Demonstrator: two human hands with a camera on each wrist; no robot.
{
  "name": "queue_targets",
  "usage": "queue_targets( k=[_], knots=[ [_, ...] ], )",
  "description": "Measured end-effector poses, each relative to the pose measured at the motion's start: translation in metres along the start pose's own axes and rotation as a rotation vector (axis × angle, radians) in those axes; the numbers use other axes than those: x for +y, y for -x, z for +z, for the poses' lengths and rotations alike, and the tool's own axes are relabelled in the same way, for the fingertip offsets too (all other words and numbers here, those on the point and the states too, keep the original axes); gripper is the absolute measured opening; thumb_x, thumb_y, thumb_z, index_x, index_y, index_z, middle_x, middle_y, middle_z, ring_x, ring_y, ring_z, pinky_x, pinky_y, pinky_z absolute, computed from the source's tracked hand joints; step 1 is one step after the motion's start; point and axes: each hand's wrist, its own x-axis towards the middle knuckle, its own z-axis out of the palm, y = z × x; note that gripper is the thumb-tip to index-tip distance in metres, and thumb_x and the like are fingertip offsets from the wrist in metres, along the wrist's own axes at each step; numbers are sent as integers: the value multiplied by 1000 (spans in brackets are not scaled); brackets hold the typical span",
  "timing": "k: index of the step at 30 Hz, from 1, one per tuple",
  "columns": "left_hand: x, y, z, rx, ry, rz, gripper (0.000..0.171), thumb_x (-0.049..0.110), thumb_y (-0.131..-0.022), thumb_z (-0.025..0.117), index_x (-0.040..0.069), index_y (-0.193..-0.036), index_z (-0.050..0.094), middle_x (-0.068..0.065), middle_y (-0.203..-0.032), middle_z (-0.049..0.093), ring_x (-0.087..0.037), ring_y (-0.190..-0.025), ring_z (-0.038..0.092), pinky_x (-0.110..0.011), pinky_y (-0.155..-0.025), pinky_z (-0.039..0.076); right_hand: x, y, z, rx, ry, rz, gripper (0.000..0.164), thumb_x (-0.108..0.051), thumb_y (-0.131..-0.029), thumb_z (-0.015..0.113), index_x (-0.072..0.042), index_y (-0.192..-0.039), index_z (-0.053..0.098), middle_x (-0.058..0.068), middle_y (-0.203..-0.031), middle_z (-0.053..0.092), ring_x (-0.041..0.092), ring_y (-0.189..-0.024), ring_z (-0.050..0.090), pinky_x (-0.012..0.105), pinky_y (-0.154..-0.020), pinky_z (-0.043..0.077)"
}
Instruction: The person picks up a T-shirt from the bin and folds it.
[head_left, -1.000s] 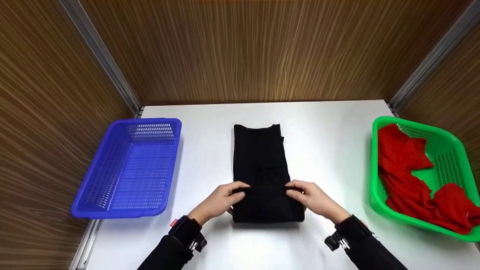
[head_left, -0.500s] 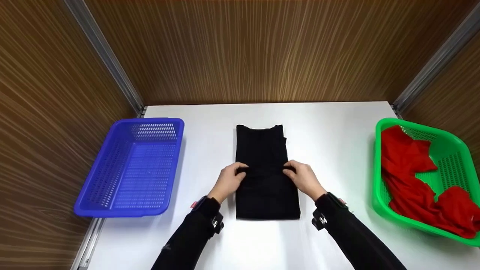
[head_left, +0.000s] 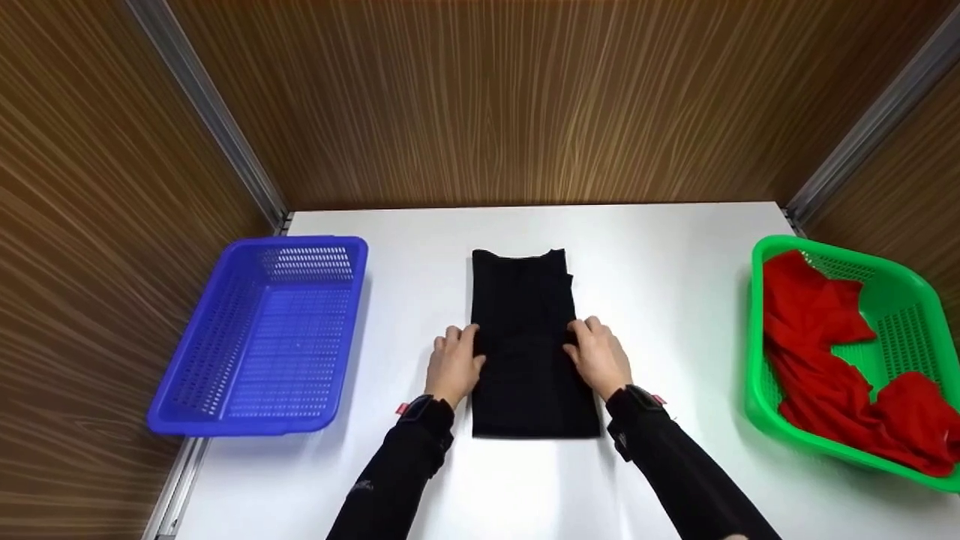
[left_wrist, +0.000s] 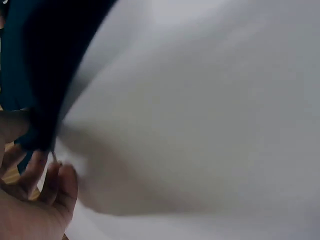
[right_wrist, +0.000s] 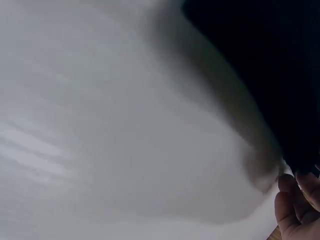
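Note:
A folded black garment lies lengthwise on the white table, its near half doubled over into a thicker layer. My left hand is at the garment's left side, about halfway up, gripping the edge. In the left wrist view, the thumb of that left hand lies over the dark cloth and the fingertips sit along its edge. Opposite, my right hand grips the right side, thumb toward the cloth. The right wrist view shows curled fingers right at the dark edge, partly cut off by the frame.
To the left stands a blue perforated basket with nothing in it. A green basket on the right holds crumpled red cloth. Wood-grain panels wall in the white table at the back and sides.
Both hands moved away from me, carrying the folded-over layer forward and laying it down. They then shifted from pinching the layer's corners to the garment's side edges.

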Motion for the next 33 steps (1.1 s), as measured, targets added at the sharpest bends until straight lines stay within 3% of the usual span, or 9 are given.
queue_targets(
  k=[4, 9, 12, 15, 19, 21, 25, 30, 33],
  knots=[
    [-12, 15, -1, 58, -78, 169, 45, 21, -96, 73, 11, -136, 55, -12, -122, 52, -32, -106, 51, -44, -91, 48, 8, 14, -3, 54, 33, -169, 34, -6, -85, 81, -2, -112, 62, 16, -105, 57, 39, -87, 57, 53, -74, 49],
    [-25, 46, -10, -28, -179, 531, 19, 27, -96, 71, 19, -109, 59, 1, -110, 50, -19, -99, 45, -34, -88, 44, 11, 41, -14, 25, 14, -477, 26, -5, -84, 81, -8, -100, 61, 8, -100, 55, 28, -85, 53, 43, -72, 45],
    [-30, 60, -12, -60, -250, 716, 13, 28, -94, 72, 21, -97, 62, 4, -104, 52, -16, -94, 46, -32, -83, 44, 11, 58, -18, 11, -18, -635, 13, -9, -89, 74, -11, -95, 62, 4, -99, 55, 23, -86, 51, 39, -72, 44],
    [-35, 68, -9, -45, -300, 838, 10, 27, -95, 72, 20, -93, 65, 4, -101, 55, -16, -90, 50, -30, -79, 45, 13, 72, -19, -6, -50, -726, 8, -15, -99, 62, -12, -92, 64, 4, -99, 55, 23, -88, 52, 39, -76, 45],
    [-38, 74, -7, -36, -335, 897, 9, 28, -95, 71, 20, -94, 66, 4, -102, 58, -16, -90, 53, -30, -77, 46, 17, 86, -21, -59, -49, -735, 12, -18, -102, 60, -11, -94, 66, 3, -101, 57, 23, -96, 56, 41, -86, 49],
    [-39, 77, -7, -41, -356, 903, 15, 33, -93, 73, 20, -95, 65, 4, -103, 58, -15, -90, 53, -30, -77, 46, 21, 93, -24, -89, -49, -718, 7, -17, -95, 69, -11, -98, 68, 5, -106, 60, 25, -103, 60, 41, -91, 50],
    [-38, 83, -8, -30, -442, 924, 16, 34, -93, 71, 19, -95, 65, 4, -102, 58, -15, -89, 54, -29, -78, 47, 26, 101, -28, -108, -40, -716, 27, -12, -81, 82, -8, -105, 70, 10, -117, 64, 30, -117, 63, 43, -98, 52],
    [-33, 85, -12, 47, -602, 987, 4, 21, -93, 62, 19, -91, 64, 5, -94, 58, -14, -87, 56, -28, -77, 49, 23, 100, -28, -33, 27, -781, 19, -5, -82, 75, -4, -100, 70, 13, -113, 68, 32, -114, 67, 41, -96, 55],
    [-28, 82, -16, 106, -534, 963, 4, 20, -90, 67, 18, -88, 63, 6, -91, 60, -13, -85, 57, -27, -75, 49, 18, 96, -31, 29, 11, -770, 16, -3, -81, 69, -3, -97, 70, 12, -106, 71, 31, -106, 70, 42, -92, 56]
  ],
)
